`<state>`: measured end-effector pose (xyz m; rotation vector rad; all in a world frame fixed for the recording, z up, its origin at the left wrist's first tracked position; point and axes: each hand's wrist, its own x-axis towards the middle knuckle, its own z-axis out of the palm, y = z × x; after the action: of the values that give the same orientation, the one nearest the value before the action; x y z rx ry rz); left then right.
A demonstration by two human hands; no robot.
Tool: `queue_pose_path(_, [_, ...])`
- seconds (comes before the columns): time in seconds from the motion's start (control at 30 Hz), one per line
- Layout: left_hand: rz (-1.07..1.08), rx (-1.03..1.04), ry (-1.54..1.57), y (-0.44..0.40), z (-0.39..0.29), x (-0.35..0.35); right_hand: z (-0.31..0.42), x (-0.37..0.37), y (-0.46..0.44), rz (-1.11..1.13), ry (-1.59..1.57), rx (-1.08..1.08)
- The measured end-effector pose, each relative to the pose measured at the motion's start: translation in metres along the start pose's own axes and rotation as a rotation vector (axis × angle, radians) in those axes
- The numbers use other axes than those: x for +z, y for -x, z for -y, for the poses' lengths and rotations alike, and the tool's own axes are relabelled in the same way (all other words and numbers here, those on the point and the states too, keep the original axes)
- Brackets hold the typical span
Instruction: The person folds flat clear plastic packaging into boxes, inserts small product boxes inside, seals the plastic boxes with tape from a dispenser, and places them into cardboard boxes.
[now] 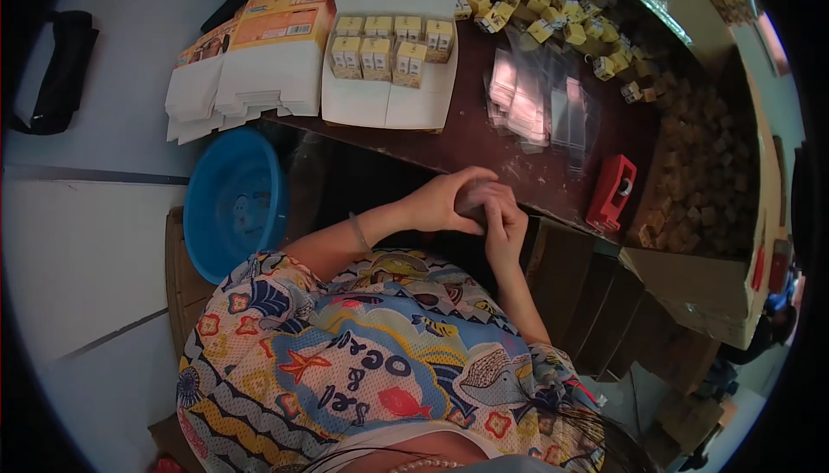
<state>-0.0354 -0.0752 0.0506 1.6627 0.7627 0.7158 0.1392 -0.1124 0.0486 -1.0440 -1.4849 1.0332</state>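
Note:
My left hand (442,203) and my right hand (503,212) meet in front of my body at the table's near edge. The left fingers and thumb curve round toward the right hand, whose fingers are folded. Whatever lies between them is blurred and hidden; I cannot make it out. Beyond them an open white box (386,108) holds several small yellow-topped boxes (376,54) in two rows. Clear plastic sleeves (518,97) lie in a pile on the dark table, up and right of my hands. Closer to the right edge sits a red tape dispenser (612,194).
Flat orange and white cartons (233,84) are stacked left of the white box. A blue basin (190,205) stands at my left. Loose yellow boxes (541,31) are heaped at the back right. A large cardboard box (691,292) at right holds many small brown boxes (704,171).

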Motion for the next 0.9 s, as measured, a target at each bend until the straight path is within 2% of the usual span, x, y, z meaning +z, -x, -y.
queue_pose_path(0.03, [-0.011,0.023,-0.054,0.005,0.002,0.005,-0.007,-0.001,0.006,0.047,-0.008,-0.009])
queue_pose_path(0.13, [-0.024,-0.147,-0.025,0.017,-0.014,0.010,0.001,0.016,0.018,-0.475,-0.382,0.115])
queue_pose_path(0.17, [-0.037,-0.110,-0.094,0.020,-0.017,0.011,0.001,0.013,0.014,-0.520,-0.391,0.063])
queue_pose_path(0.27, [-0.060,0.066,-0.200,0.024,-0.019,0.016,-0.016,-0.014,0.019,-0.045,-0.787,0.514])
queue_pose_path(0.3, [-0.027,0.029,-0.186,0.025,-0.018,0.015,-0.011,-0.020,0.016,0.049,-0.458,0.438])
queue_pose_path(0.37, [0.037,-0.049,-0.159,0.027,-0.014,0.011,-0.008,-0.020,0.009,0.049,-0.274,0.312])
queue_pose_path(0.47, [-0.020,0.050,0.173,0.030,0.009,0.020,0.000,-0.016,0.005,0.032,-0.143,0.252])
queue_pose_path(0.57, [0.032,-0.288,0.569,0.026,-0.009,0.016,0.000,-0.010,0.005,0.043,-0.097,0.247])
queue_pose_path(0.67, [0.058,-0.241,0.403,0.025,0.002,0.016,-0.004,-0.005,0.003,0.079,0.019,0.179])
queue_pose_path(0.77, [-0.011,-0.183,0.640,0.025,0.026,0.025,0.010,-0.004,0.004,0.126,0.055,0.169])
queue_pose_path(0.87, [0.135,-0.458,0.568,0.035,0.045,0.038,0.025,-0.002,0.010,0.169,0.156,0.029])
queue_pose_path(0.9, [0.100,-0.413,0.586,0.037,0.033,0.037,0.025,-0.004,0.013,0.219,0.234,-0.051])
